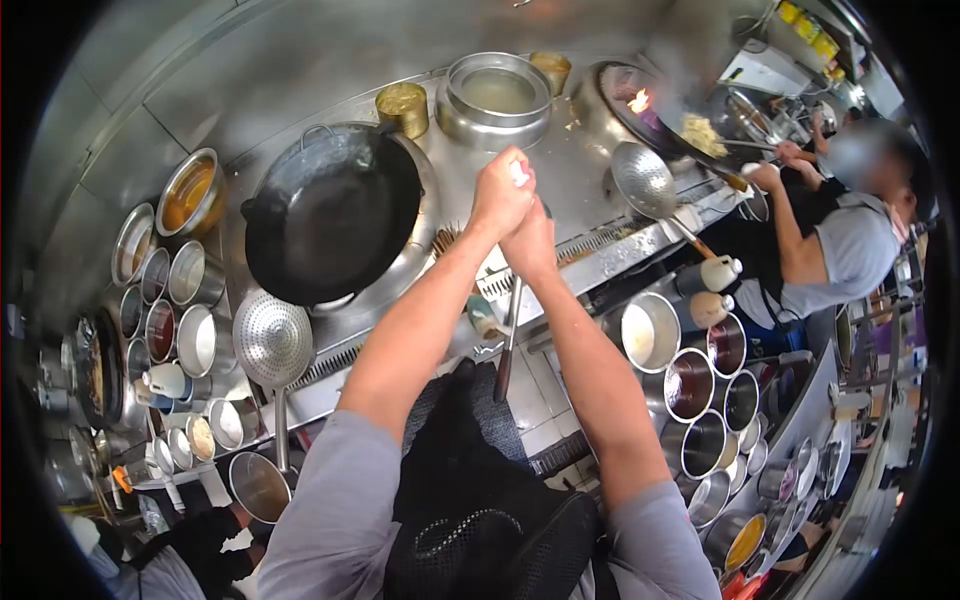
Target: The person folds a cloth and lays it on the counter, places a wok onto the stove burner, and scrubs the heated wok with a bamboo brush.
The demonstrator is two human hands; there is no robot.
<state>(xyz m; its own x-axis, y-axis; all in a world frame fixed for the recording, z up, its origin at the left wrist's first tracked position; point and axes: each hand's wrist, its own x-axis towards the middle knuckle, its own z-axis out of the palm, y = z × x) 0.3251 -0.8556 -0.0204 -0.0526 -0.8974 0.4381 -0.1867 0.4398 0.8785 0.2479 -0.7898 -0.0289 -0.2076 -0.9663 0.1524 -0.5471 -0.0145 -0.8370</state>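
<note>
My left hand [500, 195] and my right hand [530, 238] are pressed together above the steel stove top, fingers closed. A small white bit [519, 174] shows between the fingers; its kind is unclear. Beneath my right wrist runs a long metal handle with a dark wooden grip [504, 374]; its far end is hidden, and I cannot tell whether a hand holds it. Left of my hands a large black wok [335, 215] sits on its burner. A perforated strainer [272, 338] lies in front of it. Beyond my hands stands a steel pot of cloudy liquid [495, 92].
Several steel containers stand at left, beside a bowl of amber liquid [188, 196]. More pots [690, 384] crowd the right-hand shelf. A co-worker [845, 235] works at a flaming wok [650, 120] on the right. Another perforated ladle [645, 180] rests nearby. Another person's arm shows lower left.
</note>
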